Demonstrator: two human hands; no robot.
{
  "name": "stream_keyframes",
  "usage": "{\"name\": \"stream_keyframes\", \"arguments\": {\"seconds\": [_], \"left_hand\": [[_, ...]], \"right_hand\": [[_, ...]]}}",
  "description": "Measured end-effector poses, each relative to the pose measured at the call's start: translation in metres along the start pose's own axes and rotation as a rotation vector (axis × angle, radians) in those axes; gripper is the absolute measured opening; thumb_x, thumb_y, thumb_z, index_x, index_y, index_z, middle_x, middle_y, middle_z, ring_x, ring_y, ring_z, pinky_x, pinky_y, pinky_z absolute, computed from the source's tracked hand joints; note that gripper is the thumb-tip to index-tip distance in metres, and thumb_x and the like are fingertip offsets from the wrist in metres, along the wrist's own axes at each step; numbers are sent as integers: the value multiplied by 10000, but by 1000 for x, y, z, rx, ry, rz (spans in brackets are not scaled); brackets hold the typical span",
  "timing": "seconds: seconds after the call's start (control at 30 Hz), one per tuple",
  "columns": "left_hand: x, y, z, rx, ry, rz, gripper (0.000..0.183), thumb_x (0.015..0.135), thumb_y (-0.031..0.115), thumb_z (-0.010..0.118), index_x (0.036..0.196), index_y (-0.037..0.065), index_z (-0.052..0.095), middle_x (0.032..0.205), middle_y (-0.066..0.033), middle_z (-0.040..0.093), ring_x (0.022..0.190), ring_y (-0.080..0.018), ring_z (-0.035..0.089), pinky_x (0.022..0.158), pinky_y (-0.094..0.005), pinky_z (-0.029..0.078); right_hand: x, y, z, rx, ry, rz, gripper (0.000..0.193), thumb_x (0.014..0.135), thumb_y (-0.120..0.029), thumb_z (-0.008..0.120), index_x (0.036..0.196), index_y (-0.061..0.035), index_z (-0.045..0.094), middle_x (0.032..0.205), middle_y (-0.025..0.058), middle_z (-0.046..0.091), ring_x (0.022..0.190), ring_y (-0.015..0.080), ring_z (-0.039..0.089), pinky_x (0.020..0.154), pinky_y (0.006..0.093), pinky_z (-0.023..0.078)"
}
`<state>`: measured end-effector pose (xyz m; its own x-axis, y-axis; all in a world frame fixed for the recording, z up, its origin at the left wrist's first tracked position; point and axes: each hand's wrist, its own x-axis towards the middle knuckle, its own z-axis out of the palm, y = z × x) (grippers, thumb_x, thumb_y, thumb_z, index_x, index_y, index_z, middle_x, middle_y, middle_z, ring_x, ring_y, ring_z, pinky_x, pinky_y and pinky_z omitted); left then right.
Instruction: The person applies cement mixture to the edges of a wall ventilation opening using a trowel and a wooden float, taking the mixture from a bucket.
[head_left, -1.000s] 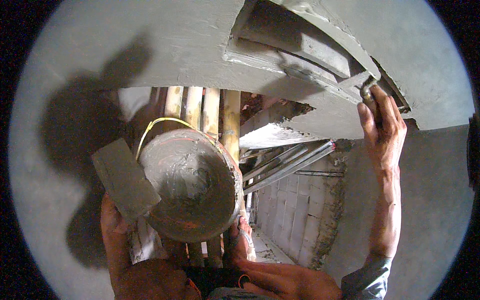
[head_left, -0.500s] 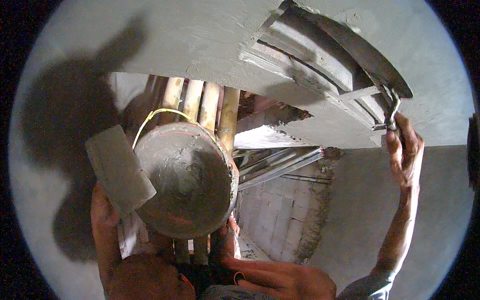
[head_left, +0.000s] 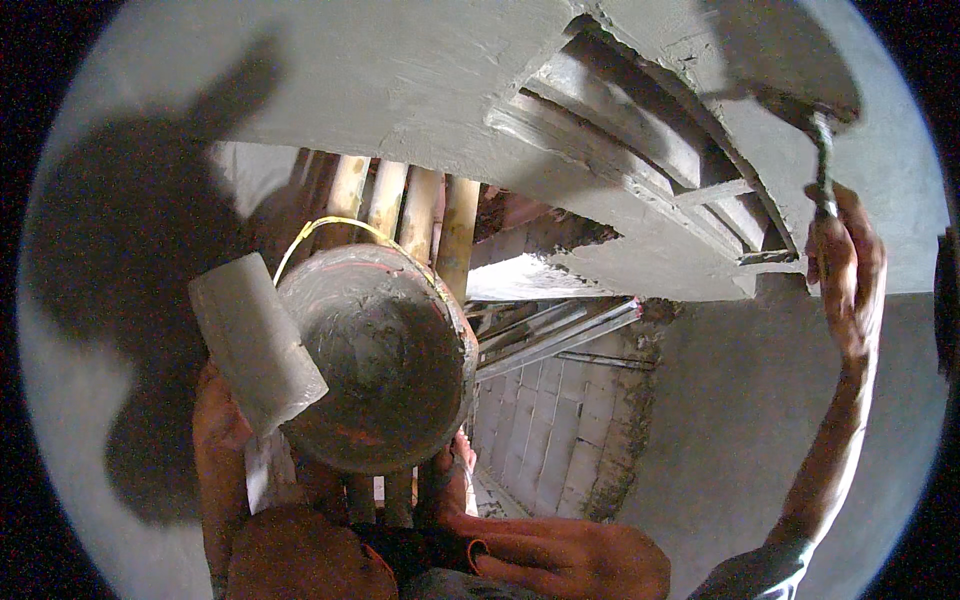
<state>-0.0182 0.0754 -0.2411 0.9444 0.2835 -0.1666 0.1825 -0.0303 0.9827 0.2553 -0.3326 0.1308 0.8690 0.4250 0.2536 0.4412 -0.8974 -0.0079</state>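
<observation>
My right hand point(head_left: 845, 265), raised at the right, is closed round the handle of a trowel point(head_left: 795, 60). Its dark blade is against or close to the grey plastered wall, right of a recessed opening with pale bars point(head_left: 640, 125). At the lower left, my left hand point(head_left: 218, 410) holds a grey, mortar-coated rectangular block point(head_left: 258, 340), perhaps a plastering float; most of the fingers are hidden behind it. The block overlaps the left rim of a round bucket point(head_left: 455, 375) with a yellow handle. Wet grey mortar point(head_left: 370, 340) coats the bucket's inside.
Bamboo poles point(head_left: 460, 230) run beneath and behind the bucket. My bare foot point(head_left: 460, 460) is beside it, with my bent knees below. Lower down, long metal bars point(head_left: 560, 335) lie near a block wall point(head_left: 540, 420). A large shadow falls on the plaster at left.
My right hand has moved the trowel up and right, off the opening's upper edge onto the wall beside it. The block in my left hand has shifted slightly right.
</observation>
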Motion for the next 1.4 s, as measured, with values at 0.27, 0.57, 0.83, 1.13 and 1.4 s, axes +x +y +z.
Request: {"name": "stream_keyframes", "arguments": {"seconds": [0.27,0.57,0.83,1.13,1.4], "left_hand": [[-15,17,-23,92,74,-39,562,911,398,701,1295,-6,629,1326,-165,624,1227,-336,583,1058,-446,443],[-11,14,-13,42,58,-37,556,911,392,700,1296,-4,629,1324,-162,626,1224,-332,586,1056,-445,445],[-5,16,-11,28,45,-50,551,912,386,700,1296,-2,628,1322,-159,628,1222,-329,588,1055,-445,447],[-2,40,-13,36,49,-64,545,913,380,700,1297,0,628,1320,-156,631,1220,-326,591,1054,-444,449],[-9,50,-20,45,82,-91,540,913,374,700,1298,2,628,1318,-153,633,1217,-322,593,1053,-443,450]], "right_hand": [[-11,18,67,169,-297,-103,419,940,-264,574,1225,38,633,848,170,669,718,222,610,711,382,509],[40,1,29,176,-327,-80,512,968,-391,554,1291,0,623,983,151,706,905,212,649,829,354,511],[-22,13,43,175,162,-49,423,1049,-357,509,1264,-11,624,736,-12,508,667,85,475,589,260,366],[-86,20,217,110,253,-73,472,823,-94,812,1260,-88,633,909,131,617,742,307,649,643,424,549],[-63,11,234,186,305,-60,475,839,-152,814,1277,-110,635,888,123,602,733,303,649,634,430,548]]}}
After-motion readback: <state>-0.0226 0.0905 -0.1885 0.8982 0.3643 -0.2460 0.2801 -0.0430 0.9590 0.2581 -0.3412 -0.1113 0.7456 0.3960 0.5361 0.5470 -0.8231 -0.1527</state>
